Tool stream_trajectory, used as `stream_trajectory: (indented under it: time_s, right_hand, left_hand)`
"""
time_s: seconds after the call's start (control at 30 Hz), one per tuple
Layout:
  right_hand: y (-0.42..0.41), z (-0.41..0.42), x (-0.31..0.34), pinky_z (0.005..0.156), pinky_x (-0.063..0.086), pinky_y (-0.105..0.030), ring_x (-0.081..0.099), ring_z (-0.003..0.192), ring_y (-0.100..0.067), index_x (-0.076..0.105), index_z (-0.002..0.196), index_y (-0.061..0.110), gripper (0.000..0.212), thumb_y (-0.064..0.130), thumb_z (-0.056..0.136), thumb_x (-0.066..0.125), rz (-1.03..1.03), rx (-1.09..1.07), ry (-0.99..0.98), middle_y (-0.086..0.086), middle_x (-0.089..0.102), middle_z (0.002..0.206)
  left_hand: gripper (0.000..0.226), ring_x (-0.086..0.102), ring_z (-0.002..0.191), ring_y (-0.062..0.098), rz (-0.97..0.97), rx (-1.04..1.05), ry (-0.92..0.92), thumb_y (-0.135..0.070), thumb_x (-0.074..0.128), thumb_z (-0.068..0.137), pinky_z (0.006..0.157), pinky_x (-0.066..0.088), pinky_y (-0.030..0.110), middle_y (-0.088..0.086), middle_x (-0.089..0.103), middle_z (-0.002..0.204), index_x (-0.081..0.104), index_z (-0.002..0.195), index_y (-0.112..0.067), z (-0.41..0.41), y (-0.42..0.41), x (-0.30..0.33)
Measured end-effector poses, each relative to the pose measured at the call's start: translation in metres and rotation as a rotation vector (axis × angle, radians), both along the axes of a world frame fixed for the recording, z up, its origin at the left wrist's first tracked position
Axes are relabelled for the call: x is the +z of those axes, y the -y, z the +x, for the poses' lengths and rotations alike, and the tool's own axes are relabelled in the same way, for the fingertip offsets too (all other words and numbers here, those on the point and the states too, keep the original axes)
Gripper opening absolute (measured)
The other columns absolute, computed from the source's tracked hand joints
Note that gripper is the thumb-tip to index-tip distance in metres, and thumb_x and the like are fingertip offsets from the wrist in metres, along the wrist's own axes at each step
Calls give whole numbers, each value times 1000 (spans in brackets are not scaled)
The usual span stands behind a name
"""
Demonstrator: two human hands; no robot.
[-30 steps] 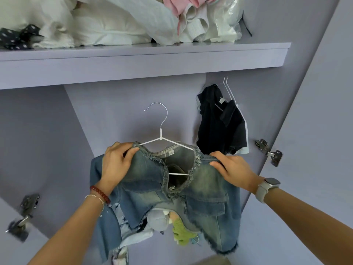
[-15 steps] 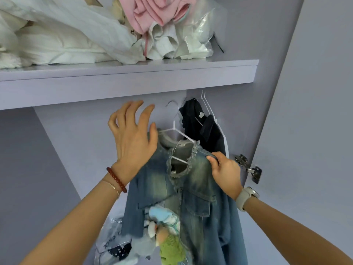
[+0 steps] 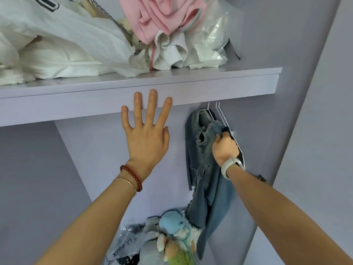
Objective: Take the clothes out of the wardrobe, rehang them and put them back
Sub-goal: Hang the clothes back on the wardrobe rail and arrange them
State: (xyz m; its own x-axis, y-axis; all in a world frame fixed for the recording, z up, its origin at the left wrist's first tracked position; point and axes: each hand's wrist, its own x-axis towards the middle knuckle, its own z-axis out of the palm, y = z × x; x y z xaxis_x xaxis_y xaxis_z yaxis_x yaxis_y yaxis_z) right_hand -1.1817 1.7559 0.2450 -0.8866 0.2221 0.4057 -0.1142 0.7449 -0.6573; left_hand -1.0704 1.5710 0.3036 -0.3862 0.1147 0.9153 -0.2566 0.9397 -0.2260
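Since the earlier frame, the denim jacket [image 3: 205, 161] is being carried up under the shelf [image 3: 210, 87]; soft, limp cloth, being gripped at the collar by the right hand [image 3: 225, 148], left hand [image 3: 147, 134] spread, empty.

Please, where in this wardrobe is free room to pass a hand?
Free: the hanging space under the shelf, between the left hand and the denim jacket. Crowded: the shelf top, piled with clothes and bags, and the floor with soft toys.

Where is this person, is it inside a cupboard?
Yes, most likely a wardrobe: a lilac shelf piled with white bedding, and a frayed blue denim jacket on white wire hangers beneath it.
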Motion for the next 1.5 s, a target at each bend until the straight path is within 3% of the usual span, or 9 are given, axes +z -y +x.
stream_trajectory:
  time_s: [0.17, 0.33, 0.5, 0.63, 0.77, 0.97, 1.1, 1.27, 1.5]
  right_hand:
    - [-3, -7, -12, 69, 39, -39, 57, 95, -43, 49, 115, 2, 31, 23, 97, 36, 17, 9, 64, -23, 62, 106]
    - [-12, 8, -23, 94, 37, -42, 40, 121, -36, 28, 141, 4, 49, 23, 97, 39, 64, 202, 87, -19, 41, 133]
    - [-35, 69, -33, 105, 31, -42, 35, 127, -34, 30, 141, 4, 50, 15, 94, 43, 199, 234, -143, -18, 38, 141]
    - [-65, 142, -60, 105, 33, -52, 40, 126, -39, 41, 134, 0, 45, 9, 90, 50, 287, 161, -228, -22, 44, 136]
    - [-110, 233, -110, 103, 33, -56, 42, 126, -41, 47, 130, 0, 44, 7, 87, 51, 350, 55, -108, -23, 48, 133]
    - [-202, 403, -191, 101, 35, -50, 46, 123, -36, 52, 126, 3, 41, 11, 86, 48, 307, -183, 248, -17, 52, 131]
    - [-269, 505, -228, 102, 33, -43, 42, 127, -32, 50, 127, 6, 38, 11, 90, 46, 220, -477, 448, -14, 49, 135]
    - [-349, 612, -256, 103, 34, -43, 38, 127, -28, 47, 129, 7, 38, 12, 91, 44, 59, -837, 606, -11, 46, 136]
    - [-460, 765, -300, 100, 39, -42, 45, 117, -35, 45, 127, -2, 36, 4, 91, 40, -301, -1227, 683, -21, 49, 129]
  left_hand:
    - [72, 8, 137, 36, -17, 19, -3, -34, 55, 83, 107, 11, 57, 11, 26, 151, 22, 146, -26, 0, -2, 0]
    - [75, 8, 137, 36, 5, -8, 49, -34, 58, 81, 107, 9, 58, 13, 24, 151, 22, 146, -24, 5, -5, 3]
    - [74, 13, 140, 39, 168, -156, 140, -28, 58, 81, 108, 8, 60, 14, 20, 153, 24, 146, -22, 23, -18, -12]
    - [65, 22, 137, 43, 318, -345, 312, -20, 60, 81, 105, 14, 64, 17, 28, 149, 36, 141, -16, 57, -49, -79]
    - [62, 30, 133, 43, 324, -487, 628, -16, 68, 76, 101, 22, 66, 17, 36, 145, 47, 134, -12, 99, -103, -155]
    - [49, 38, 131, 38, 292, -775, 1130, -16, 66, 81, 101, 31, 60, 17, 44, 140, 54, 127, -9, 184, -212, -236]
    - [46, 23, 139, 21, 105, -1018, 1406, -25, 43, 95, 109, 26, 39, 7, 27, 151, 38, 140, -13, 231, -292, -266]
    - [45, 31, 134, 17, -120, -1352, 1538, -30, 38, 97, 104, 30, 31, -1, 27, 151, 34, 141, -20, 287, -415, -275]
    - [47, 29, 135, 18, -455, -1493, 1758, -27, 39, 97, 108, 30, 33, 2, 28, 149, 31, 142, -15, 393, -595, -324]
